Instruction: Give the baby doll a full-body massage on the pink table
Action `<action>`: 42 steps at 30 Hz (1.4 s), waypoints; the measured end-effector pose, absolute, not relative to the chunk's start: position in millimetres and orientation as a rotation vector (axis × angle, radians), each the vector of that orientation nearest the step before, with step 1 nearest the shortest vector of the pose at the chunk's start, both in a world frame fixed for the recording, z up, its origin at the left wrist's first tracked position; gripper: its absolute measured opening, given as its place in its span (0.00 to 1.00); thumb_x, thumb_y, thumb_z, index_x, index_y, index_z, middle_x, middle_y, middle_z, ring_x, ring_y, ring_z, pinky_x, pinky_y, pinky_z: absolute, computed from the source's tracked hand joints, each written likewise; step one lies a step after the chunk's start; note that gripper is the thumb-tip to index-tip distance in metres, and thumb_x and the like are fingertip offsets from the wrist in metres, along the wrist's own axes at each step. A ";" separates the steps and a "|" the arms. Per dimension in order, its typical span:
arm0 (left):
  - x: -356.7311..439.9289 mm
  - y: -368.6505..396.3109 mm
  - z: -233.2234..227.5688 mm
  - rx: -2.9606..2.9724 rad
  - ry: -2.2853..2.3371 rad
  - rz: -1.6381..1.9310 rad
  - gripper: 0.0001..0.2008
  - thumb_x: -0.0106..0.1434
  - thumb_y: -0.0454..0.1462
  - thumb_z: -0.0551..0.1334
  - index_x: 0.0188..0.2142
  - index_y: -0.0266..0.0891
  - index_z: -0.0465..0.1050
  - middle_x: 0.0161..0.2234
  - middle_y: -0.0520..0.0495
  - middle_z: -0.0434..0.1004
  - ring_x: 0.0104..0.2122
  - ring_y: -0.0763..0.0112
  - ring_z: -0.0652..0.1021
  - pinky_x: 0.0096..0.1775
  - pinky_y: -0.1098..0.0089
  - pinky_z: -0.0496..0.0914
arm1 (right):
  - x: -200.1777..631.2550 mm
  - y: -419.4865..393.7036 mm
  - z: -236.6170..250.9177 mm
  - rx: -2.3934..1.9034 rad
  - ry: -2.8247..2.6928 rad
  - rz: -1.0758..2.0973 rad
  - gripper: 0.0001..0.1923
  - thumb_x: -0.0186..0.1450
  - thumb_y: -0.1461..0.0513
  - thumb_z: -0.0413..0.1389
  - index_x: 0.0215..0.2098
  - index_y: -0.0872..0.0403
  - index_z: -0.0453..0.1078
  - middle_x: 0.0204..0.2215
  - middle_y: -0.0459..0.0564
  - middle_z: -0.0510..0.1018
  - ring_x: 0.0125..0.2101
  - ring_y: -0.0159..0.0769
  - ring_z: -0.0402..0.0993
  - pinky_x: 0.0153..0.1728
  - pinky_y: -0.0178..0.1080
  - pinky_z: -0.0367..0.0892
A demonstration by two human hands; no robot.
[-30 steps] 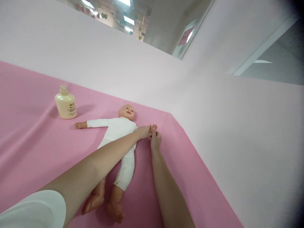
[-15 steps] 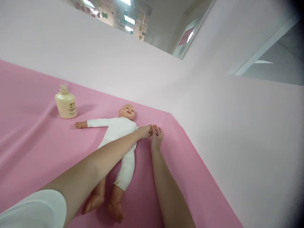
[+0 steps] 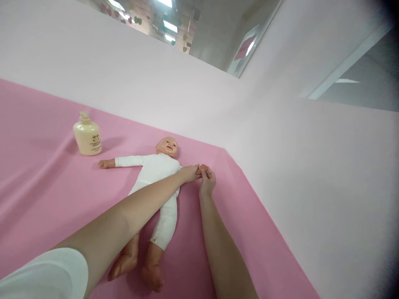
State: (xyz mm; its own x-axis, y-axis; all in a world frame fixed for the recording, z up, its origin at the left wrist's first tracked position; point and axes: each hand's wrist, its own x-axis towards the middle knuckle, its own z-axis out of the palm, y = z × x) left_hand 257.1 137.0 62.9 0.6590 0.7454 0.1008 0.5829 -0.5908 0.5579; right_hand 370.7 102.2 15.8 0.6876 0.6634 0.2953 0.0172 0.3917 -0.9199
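The doll (image 3: 156,174) lies face-up on the pink desk (image 3: 46,187), head toward 12 o'clock. The left hand (image 3: 189,172) and right hand (image 3: 207,184) meet at its outstretched hand (image 3: 203,167), at 3 o'clock of its torso, fingers (image 3: 206,171) pinched around it (lotion bottle (image 3: 87,134) stands at 10 o'clock).

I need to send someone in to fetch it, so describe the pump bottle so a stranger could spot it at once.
Start at the pink cloth-covered surface that meets the pale pink wall. A baby doll in a white suit lies on its back there; just beyond its outstretched bare hand stands the squat cream plastic pump bottle. It is the only upright thing on the cloth.
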 end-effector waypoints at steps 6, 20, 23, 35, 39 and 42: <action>258.2 139.4 59.0 2.416 1.003 0.445 0.25 0.67 0.55 0.50 0.50 0.38 0.68 0.48 0.38 0.79 0.47 0.55 0.79 0.45 0.64 0.71 | 369.6 102.3 15.8 -1.055 -0.670 0.462 0.23 0.49 0.56 0.65 0.40 0.56 0.70 0.42 0.56 0.80 0.44 0.39 0.78 0.51 0.45 0.71; 260.5 139.5 56.6 2.437 0.970 0.417 0.24 0.67 0.55 0.51 0.46 0.39 0.71 0.44 0.40 0.80 0.43 0.57 0.80 0.42 0.66 0.71 | 382.0 110.7 6.5 -0.993 -0.669 0.610 0.18 0.51 0.57 0.62 0.39 0.54 0.70 0.42 0.55 0.79 0.45 0.39 0.77 0.48 0.45 0.73; 260.1 138.3 57.6 2.430 0.976 0.417 0.26 0.67 0.56 0.50 0.46 0.39 0.71 0.45 0.40 0.80 0.43 0.58 0.80 0.42 0.66 0.71 | 384.6 110.5 7.1 -0.980 -0.667 0.643 0.18 0.49 0.58 0.64 0.38 0.54 0.70 0.40 0.55 0.79 0.43 0.39 0.78 0.48 0.46 0.73; 261.7 134.6 63.0 2.407 1.003 0.402 0.23 0.65 0.54 0.54 0.45 0.39 0.72 0.44 0.40 0.80 0.43 0.59 0.80 0.41 0.67 0.71 | 385.7 107.7 8.2 -1.060 -0.666 0.617 0.23 0.49 0.54 0.65 0.41 0.55 0.70 0.39 0.54 0.79 0.40 0.37 0.78 0.44 0.42 0.73; 262.2 135.4 61.8 2.408 0.998 0.410 0.22 0.65 0.53 0.54 0.43 0.38 0.72 0.43 0.40 0.81 0.41 0.59 0.80 0.40 0.67 0.71 | 385.6 106.0 9.5 -1.123 -0.696 0.594 0.23 0.51 0.53 0.64 0.41 0.56 0.71 0.38 0.54 0.79 0.39 0.37 0.78 0.42 0.41 0.73; 262.2 136.0 61.0 2.417 0.977 0.418 0.21 0.65 0.52 0.54 0.42 0.39 0.72 0.42 0.42 0.81 0.40 0.60 0.80 0.40 0.67 0.71 | 385.1 105.1 9.8 -1.144 -0.675 0.573 0.23 0.50 0.53 0.64 0.41 0.56 0.71 0.38 0.54 0.79 0.38 0.37 0.78 0.41 0.40 0.73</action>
State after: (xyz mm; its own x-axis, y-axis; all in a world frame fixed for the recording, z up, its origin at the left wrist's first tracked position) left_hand 262.2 136.0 61.0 0.6957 0.7121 0.0944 0.5599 -0.6199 0.5498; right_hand 385.1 105.1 9.8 0.6715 0.7166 0.1886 -0.0698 0.3146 -0.9467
